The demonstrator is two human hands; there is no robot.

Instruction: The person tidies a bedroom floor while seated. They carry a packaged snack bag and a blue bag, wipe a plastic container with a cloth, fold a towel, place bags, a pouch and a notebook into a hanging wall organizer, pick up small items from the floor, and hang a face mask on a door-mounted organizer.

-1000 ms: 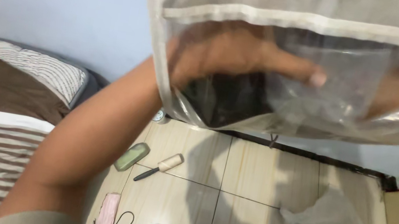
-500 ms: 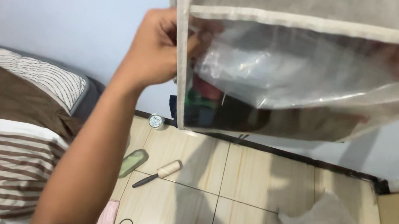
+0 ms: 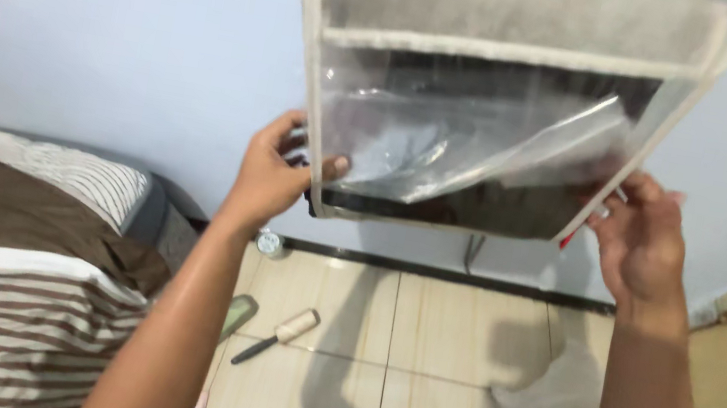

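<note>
Clear plastic fronts the hanging organiser [image 3: 488, 107]. Left hand [image 3: 275, 174] grips its lower left corner, thumb across the front. Right hand [image 3: 643, 236] now pinches the lower right edge; half a second ago it was off that edge, out at the frame's side. Both bottom corners are thus held, and the bottom pocket hangs against the wall above the floor tiles [image 3: 419, 341]. Lint roller [image 3: 283, 333] lies below, well apart.
</note>
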